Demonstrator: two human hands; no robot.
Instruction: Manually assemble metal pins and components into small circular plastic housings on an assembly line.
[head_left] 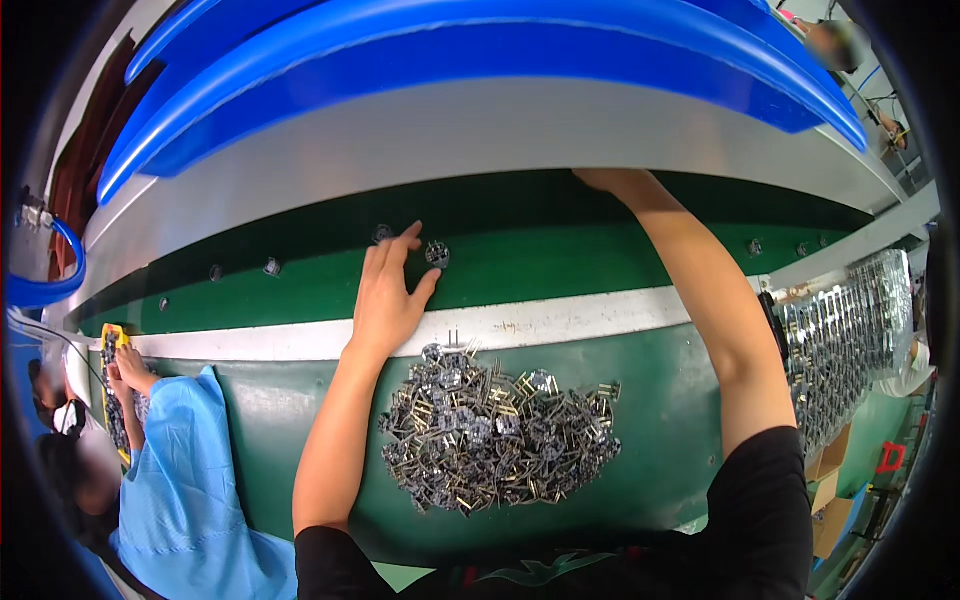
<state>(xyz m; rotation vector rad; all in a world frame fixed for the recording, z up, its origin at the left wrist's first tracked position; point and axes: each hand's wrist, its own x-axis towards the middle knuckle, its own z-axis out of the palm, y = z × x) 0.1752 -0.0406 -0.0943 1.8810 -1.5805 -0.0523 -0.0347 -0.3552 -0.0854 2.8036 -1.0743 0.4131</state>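
My left hand [390,295] reaches over the green belt with its fingers stretched out and the thumb apart. A small dark round part with metal pins [437,254] stands at the gap between thumb and forefinger. The thumb tip looks close to its lower edge; whether it touches I cannot tell. Just beyond the fingertips is another dark part [381,234]. My right hand [615,181] stretches to the far side, its fingers hidden beneath the grey metal panel. Between my forearms a heap of dark pinned parts [500,435] lies on the green tabletop [660,430].
A white rail [530,320] separates table and belt [560,265]. More single parts [272,267] are spread along the belt. Blue bins [480,45] stand above the grey panel [450,125]. At left, a co-worker in blue handles a yellow-edged tray [112,335]. Clear plastic trays [845,345] stand at right.
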